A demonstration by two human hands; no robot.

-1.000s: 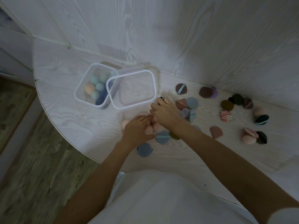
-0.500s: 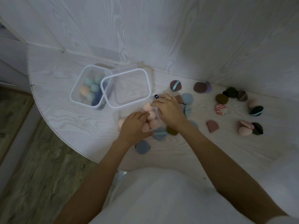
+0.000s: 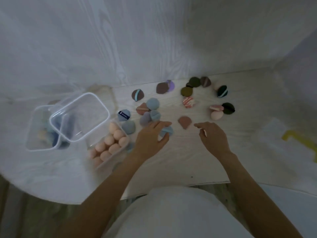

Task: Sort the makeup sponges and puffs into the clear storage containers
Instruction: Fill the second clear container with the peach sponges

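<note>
A clear container [image 3: 96, 162] packed with several peach egg sponges stands at the left front. Behind it a second clear container [image 3: 32, 134] holds blue and teal sponges, and a clear empty box [image 3: 103, 107] leans tilted on its rim. Loose puffs in blue, brown, dark green and pink lie scattered across the white table [image 3: 188, 160]. My left hand [image 3: 151, 138] reaches over a light blue puff [image 3: 167, 131], fingers spread above it and thumb below; the blur hides any contact. My right hand [image 3: 212, 136] hovers empty with loosely curled fingers, just right of a pink-brown puff [image 3: 184, 121].
A white wood-grain wall rises directly behind the puffs. A striped pink puff [image 3: 188, 102] and a peach sponge [image 3: 217, 115] lie further back right. A yellow mark [image 3: 298, 138] shows at the far right. The table's curved front edge runs just before my torso.
Both hands have left the peach sponge container and moved right to the loose puffs. The view has swung right, so the containers now sit at the left.
</note>
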